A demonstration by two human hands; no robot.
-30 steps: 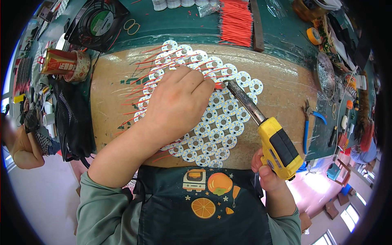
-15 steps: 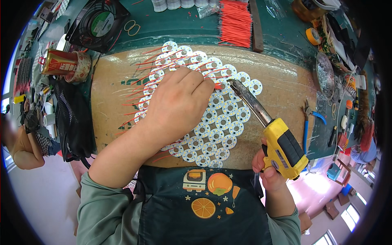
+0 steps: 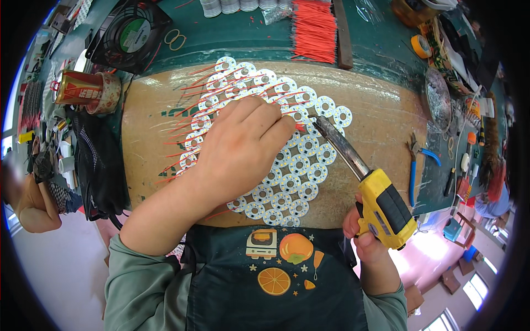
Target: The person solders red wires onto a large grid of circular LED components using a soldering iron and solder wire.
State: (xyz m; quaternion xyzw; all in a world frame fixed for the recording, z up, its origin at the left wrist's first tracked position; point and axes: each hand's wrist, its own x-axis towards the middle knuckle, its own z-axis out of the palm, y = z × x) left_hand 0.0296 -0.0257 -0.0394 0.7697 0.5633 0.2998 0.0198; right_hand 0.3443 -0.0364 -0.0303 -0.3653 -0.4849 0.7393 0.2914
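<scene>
Now my right hand (image 3: 369, 234) has pulled the soldering gun (image 3: 369, 187) lower and nearer my apron than a second ago.
Its long axis slants, tip up-left at the white round boards (image 3: 298, 165); my left hand (image 3: 243, 146) fingers, pressed together, pinch a red wire (image 3: 300, 127) beside the tip.

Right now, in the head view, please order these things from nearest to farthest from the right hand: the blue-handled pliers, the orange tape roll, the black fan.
From the right hand:
1. Blue-handled pliers, just above the hand, at the table's right.
2. Orange tape roll, far up at the right.
3. Black fan, across the table, top left.
</scene>
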